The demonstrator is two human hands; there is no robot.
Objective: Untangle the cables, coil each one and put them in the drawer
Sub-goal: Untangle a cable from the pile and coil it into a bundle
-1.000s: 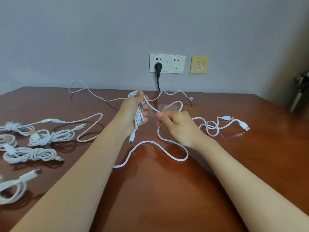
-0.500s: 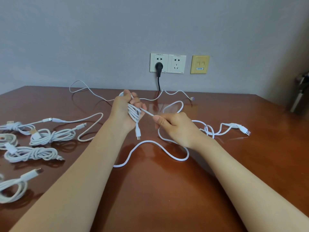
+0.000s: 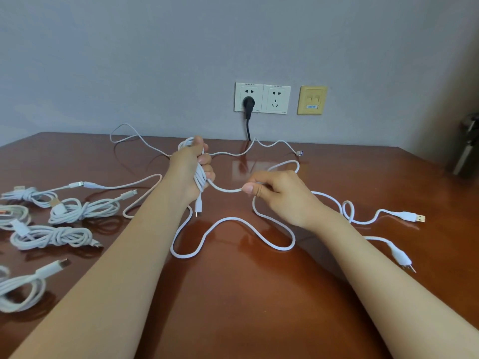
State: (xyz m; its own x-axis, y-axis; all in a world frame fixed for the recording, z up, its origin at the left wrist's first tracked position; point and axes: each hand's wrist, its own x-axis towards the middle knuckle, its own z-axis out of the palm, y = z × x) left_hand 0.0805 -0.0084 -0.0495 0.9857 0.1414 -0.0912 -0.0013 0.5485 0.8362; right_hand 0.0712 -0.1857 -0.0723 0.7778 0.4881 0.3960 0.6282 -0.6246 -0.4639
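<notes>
My left hand (image 3: 190,172) grips a partly wound coil of white cable (image 3: 201,178), upright in the fist, with a small plug hanging below it. A slack span runs from the coil to my right hand (image 3: 278,194), which pinches the same white cable between thumb and forefinger. The rest of this cable (image 3: 233,218) lies in loose loops on the brown table (image 3: 246,294) below my hands. A second loose white cable (image 3: 363,220) with a USB plug trails off to the right. No drawer is in view.
Several coiled white cables (image 3: 83,209) lie along the table's left side. A thin white cable (image 3: 274,145) runs along the back edge. A black plug (image 3: 248,103) sits in the wall socket. A dark object (image 3: 466,149) stands at the far right.
My right hand has moved right and down, drawing out a longer slack span from the coil. My left hand has turned the coil more upright. The USB plug on the right has shifted.
</notes>
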